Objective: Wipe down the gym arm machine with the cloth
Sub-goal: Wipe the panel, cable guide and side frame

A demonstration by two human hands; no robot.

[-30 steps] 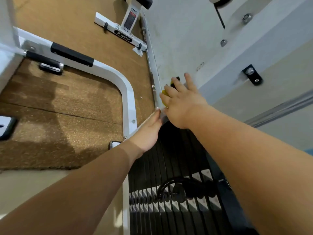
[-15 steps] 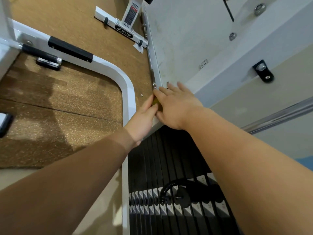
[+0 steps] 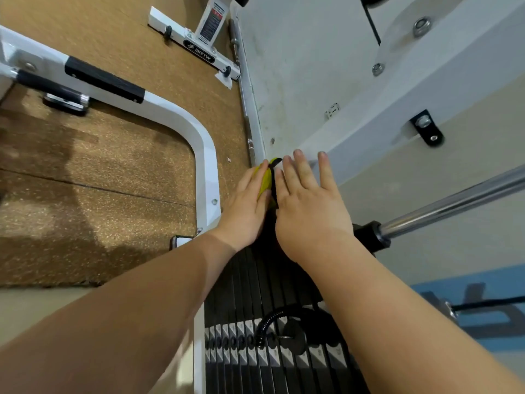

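A yellow cloth [image 3: 265, 182] with a dark edge sits at the top of the black weight stack [image 3: 255, 282], where the white upright beam [image 3: 369, 118] of the arm machine meets it. My left hand [image 3: 245, 206] holds the cloth along its thumb side, fingers stretched forward over it. My right hand [image 3: 309, 203] lies just right of the cloth with fingers straight and spread, fingertips on the white beam. The curved white base frame [image 3: 204, 155] runs to the left of both hands.
A chrome guide rod [image 3: 454, 203] slants off to the right. A selector pin with a coiled black cord [image 3: 279, 328] sits low in the stack. Far ahead, a white bench base [image 3: 199, 49] and a thin bar [image 3: 241, 81] lie on the brown speckled floor [image 3: 99, 172].
The cloth was under my right hand and is now at my left hand. My right hand's fingers have lifted off it and spread onto the beam.
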